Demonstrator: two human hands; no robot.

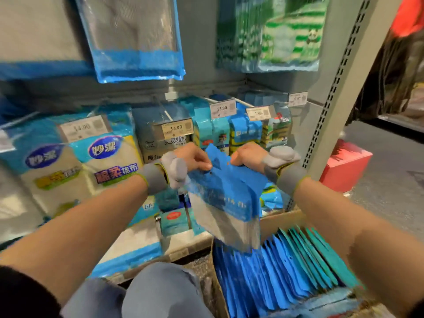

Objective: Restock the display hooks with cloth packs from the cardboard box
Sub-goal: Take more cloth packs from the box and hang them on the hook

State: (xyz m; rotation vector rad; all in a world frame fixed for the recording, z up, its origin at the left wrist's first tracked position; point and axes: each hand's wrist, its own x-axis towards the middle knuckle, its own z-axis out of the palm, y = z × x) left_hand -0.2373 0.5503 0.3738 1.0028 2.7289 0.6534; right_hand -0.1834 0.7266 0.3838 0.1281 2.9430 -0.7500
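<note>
Both of my hands hold up a bundle of blue-topped cloth packs (226, 200) in front of the lower display hooks. My left hand (193, 160) pinches the bundle's top edge on the left, and my right hand (246, 154) grips the top edge on the right. The bundle hangs down tilted, its pale lower half over the cardboard box (283, 220). That box stands at the bottom right and holds several more blue and teal packs (286, 271) on edge. Hooks (241, 102) with price tags carry other packs behind my hands.
Large cloth packs (107, 161) hang at the left, and blue (137, 40) and green-striped packs (275, 35) hang above. A grey perforated shelf upright (330, 106) rises at the right, with a red box (346, 166) on the floor beyond it. My knees (146, 292) are at the bottom.
</note>
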